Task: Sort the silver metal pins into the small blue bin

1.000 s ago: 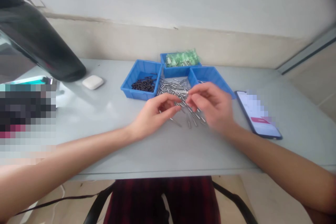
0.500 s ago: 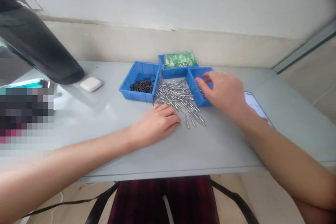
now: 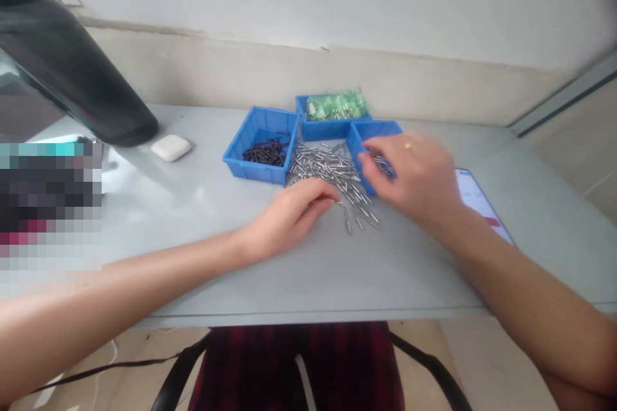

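My left hand [image 3: 294, 212] rests at the near left side of a loose pile of thin silver metal pins [image 3: 328, 167]. Its thumb and index finger are pinched together, and a short silver end of a metal pin [image 3: 340, 203] shows at the tips. Over the right blue bin [image 3: 355, 141] hangs my right hand [image 3: 414, 170], thumb and index tips drawn close above the bin's left wall. What they hold, if anything, is too small to make out. Silver pieces in that bin show through the gap under the fingers.
Dark screws or pins lie in the left blue bin [image 3: 241, 141]. Green plastic packets [image 3: 337, 104] fill the back blue bin [image 3: 332, 131]. A phone [image 3: 482, 205] lies beyond my right wrist. At left are a white case [image 3: 170, 148] and a large dark bottle [image 3: 91, 64].
My left hand has raised its knuckles, and its fingers have come together in a pinch at the pile. My right hand's fingertips have drawn closer together over the right bin.
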`<control>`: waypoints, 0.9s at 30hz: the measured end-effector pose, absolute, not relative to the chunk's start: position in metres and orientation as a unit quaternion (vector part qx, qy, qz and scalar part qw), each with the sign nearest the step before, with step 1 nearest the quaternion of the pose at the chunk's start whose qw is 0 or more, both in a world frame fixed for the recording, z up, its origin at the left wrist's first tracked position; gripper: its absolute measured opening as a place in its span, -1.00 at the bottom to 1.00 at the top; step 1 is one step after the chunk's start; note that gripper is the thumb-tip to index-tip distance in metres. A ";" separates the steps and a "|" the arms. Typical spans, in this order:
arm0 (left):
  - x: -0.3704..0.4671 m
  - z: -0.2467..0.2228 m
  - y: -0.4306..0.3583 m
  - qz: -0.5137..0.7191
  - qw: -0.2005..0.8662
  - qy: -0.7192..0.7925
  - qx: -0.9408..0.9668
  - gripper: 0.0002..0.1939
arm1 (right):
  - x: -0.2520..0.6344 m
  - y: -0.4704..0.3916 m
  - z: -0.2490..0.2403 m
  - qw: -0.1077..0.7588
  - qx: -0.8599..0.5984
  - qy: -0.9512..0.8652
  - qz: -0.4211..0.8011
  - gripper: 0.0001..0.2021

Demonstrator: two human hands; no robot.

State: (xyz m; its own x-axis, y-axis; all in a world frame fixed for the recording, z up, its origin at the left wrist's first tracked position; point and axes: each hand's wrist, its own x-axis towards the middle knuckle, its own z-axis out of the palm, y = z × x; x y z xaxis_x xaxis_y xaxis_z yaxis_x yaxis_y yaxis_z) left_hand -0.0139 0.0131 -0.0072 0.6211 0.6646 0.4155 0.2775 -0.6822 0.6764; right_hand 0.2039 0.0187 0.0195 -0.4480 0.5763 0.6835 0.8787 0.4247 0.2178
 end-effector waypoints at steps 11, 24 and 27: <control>-0.012 -0.010 0.018 0.403 0.458 0.327 0.722 -0.88 | 0.187 0.007 0.011 0.256 -0.291 -0.894 -0.227 -0.91; -0.014 -0.003 0.018 0.397 0.500 0.351 0.685 -0.78 | 0.187 0.005 0.013 0.311 -0.380 -0.854 -0.173 -0.92; -0.013 -0.002 0.017 0.409 0.484 0.344 0.693 -0.78 | 0.185 0.006 0.006 0.303 -0.360 -0.870 -0.150 -0.91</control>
